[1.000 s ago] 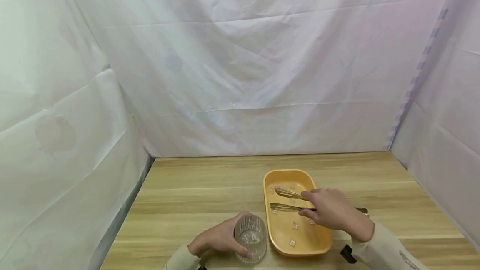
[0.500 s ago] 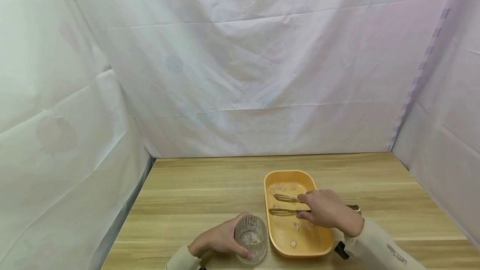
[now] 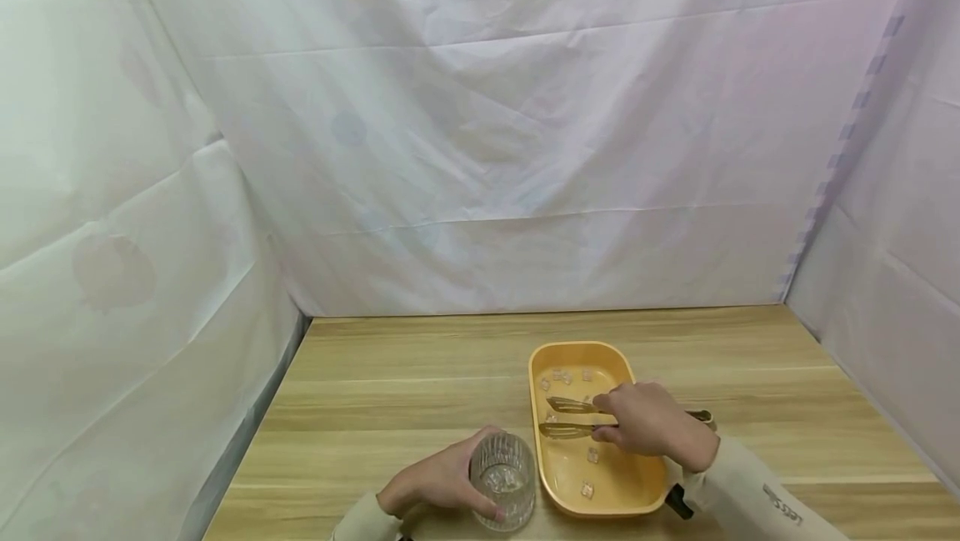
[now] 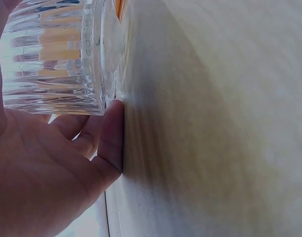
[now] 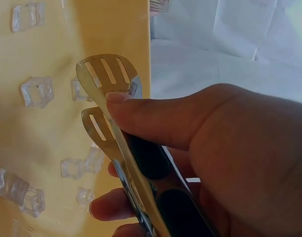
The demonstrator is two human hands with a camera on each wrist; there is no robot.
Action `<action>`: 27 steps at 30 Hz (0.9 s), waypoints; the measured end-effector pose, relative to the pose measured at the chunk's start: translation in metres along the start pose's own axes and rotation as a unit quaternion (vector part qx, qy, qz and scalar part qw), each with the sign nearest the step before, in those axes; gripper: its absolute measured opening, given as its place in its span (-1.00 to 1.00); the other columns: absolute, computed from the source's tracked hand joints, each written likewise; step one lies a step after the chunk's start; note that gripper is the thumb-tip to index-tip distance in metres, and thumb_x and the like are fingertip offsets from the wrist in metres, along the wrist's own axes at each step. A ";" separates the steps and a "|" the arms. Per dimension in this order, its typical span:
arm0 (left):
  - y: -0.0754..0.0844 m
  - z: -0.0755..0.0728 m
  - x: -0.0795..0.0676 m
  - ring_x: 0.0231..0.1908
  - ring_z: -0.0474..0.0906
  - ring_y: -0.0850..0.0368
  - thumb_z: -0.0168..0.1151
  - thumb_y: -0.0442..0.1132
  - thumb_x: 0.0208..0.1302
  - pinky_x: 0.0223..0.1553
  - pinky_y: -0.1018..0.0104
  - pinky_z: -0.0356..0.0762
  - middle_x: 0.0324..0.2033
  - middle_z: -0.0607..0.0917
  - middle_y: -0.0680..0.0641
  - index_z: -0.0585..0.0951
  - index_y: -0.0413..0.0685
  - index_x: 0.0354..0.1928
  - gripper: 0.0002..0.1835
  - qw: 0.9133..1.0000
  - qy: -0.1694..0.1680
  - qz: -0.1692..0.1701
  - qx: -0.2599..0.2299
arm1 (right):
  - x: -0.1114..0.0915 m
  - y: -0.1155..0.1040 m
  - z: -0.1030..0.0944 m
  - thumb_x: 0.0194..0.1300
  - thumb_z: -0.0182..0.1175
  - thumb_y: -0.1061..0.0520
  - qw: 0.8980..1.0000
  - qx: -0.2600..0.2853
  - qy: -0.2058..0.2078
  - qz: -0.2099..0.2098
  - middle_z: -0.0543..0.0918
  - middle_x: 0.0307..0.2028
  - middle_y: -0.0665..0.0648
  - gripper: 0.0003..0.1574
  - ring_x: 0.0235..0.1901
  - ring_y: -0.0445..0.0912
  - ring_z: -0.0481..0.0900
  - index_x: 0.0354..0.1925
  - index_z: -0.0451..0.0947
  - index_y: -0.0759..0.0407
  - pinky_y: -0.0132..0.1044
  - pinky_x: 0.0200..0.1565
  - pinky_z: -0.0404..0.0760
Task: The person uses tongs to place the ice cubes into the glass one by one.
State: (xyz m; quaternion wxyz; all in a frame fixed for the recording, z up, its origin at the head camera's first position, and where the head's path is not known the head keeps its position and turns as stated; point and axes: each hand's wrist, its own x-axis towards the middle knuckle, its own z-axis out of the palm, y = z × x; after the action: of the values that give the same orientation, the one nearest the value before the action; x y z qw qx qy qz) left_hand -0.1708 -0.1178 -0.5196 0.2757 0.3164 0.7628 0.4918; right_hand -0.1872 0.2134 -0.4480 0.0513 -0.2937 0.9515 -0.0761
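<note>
My left hand [image 3: 450, 474] grips a clear ribbed glass [image 3: 504, 487] from its left side, at the front of the table. In the left wrist view the base of the glass [image 4: 47, 59] is close to the tabletop, with the little finger beside it. My right hand [image 3: 647, 423] holds metal serving tongs [image 3: 564, 431] with slotted ends over a yellow tray [image 3: 570, 498]. The two arms of the tongs stand apart. Small clear cubes [image 5: 37, 92] lie scattered in the tray, several near its far end; one [image 3: 587, 489] is near the front.
The tray stands just right of the glass on a wood-grain table [image 3: 405, 358]. White cloth [image 3: 480, 149] hangs behind the table and on both sides.
My right hand and the tongs have shifted left and slightly nearer to me over the tray. The left hand and glass have stayed in place.
</note>
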 end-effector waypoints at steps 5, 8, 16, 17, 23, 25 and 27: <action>0.000 0.001 -0.001 0.16 0.46 0.21 0.60 -0.18 -0.06 0.23 0.28 0.37 0.13 0.54 0.09 0.32 0.22 0.29 -0.14 1.000 0.004 0.001 0.004 | 0.000 0.001 0.004 0.17 0.39 -0.17 1.000 -0.001 0.004 -0.003 0.33 -0.66 -0.19 -0.70 -0.67 -0.28 0.26 -0.45 0.48 -0.13 -0.33 -0.61 0.25; -0.001 0.001 -0.001 0.16 0.46 0.22 0.61 -0.17 -0.06 0.23 0.28 0.36 0.12 0.54 0.10 0.32 0.24 0.29 -0.13 1.000 0.004 -0.004 0.004 | 0.000 0.002 0.005 0.16 0.40 -0.17 1.000 -0.003 0.008 -0.003 0.31 -0.67 -0.19 -0.68 -0.67 -0.27 0.25 -0.47 0.46 -0.13 -0.33 -0.61 0.25; -0.005 0.001 0.000 0.16 0.46 0.25 0.61 -0.14 -0.07 0.23 0.28 0.35 0.12 0.54 0.15 0.32 0.31 0.28 -0.13 1.000 0.003 -0.014 0.004 | 0.000 0.003 0.008 0.14 0.42 -0.14 1.000 -0.002 0.014 -0.014 0.30 -0.68 -0.19 -0.67 -0.67 -0.29 0.23 -0.49 0.45 -0.12 -0.35 -0.61 0.25; -0.005 0.000 0.000 0.16 0.46 0.25 0.61 -0.14 -0.07 0.23 0.29 0.35 0.12 0.54 0.15 0.32 0.31 0.28 -0.13 1.000 0.002 -0.014 0.003 | 0.000 0.003 0.008 0.13 0.43 -0.13 1.000 0.000 0.015 -0.017 0.30 -0.68 -0.20 -0.68 -0.68 -0.29 0.22 -0.49 0.47 -0.12 -0.36 -0.62 0.25; -0.007 -0.001 0.001 0.15 0.46 0.25 0.60 -0.14 -0.06 0.20 0.32 0.34 0.11 0.54 0.14 0.32 0.31 0.27 -0.15 1.000 0.001 -0.008 0.002 | 0.001 0.003 0.010 0.13 0.44 -0.09 0.999 0.001 0.025 -0.035 0.30 -0.68 -0.22 -0.66 -0.69 -0.32 0.19 -0.55 0.44 -0.14 -0.39 -0.62 0.23; -0.007 -0.001 0.001 0.15 0.46 0.24 0.61 -0.14 -0.07 0.20 0.33 0.33 0.11 0.54 0.14 0.32 0.32 0.27 -0.14 1.000 0.003 -0.010 0.002 | 0.001 0.002 0.011 0.14 0.43 -0.07 0.999 -0.001 0.028 -0.043 0.30 -0.69 -0.23 -0.65 -0.69 -0.33 0.19 -0.57 0.43 -0.14 -0.40 -0.62 0.23; -0.007 -0.001 0.001 0.14 0.46 0.24 0.61 -0.13 -0.07 0.19 0.33 0.34 0.10 0.54 0.14 0.32 0.34 0.27 -0.14 1.000 0.006 -0.013 0.002 | 0.001 0.002 0.012 0.15 0.43 -0.06 0.998 0.000 0.032 -0.049 0.31 -0.68 -0.24 -0.65 -0.69 -0.34 0.19 -0.57 0.44 -0.15 -0.40 -0.62 0.23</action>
State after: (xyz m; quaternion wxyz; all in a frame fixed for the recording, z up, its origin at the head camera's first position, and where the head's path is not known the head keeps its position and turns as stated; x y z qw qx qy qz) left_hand -0.1731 -0.1199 -0.5255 0.2770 0.3046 0.7693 0.4885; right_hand -0.1874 0.2132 -0.4605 0.0173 -0.3379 0.9369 -0.0880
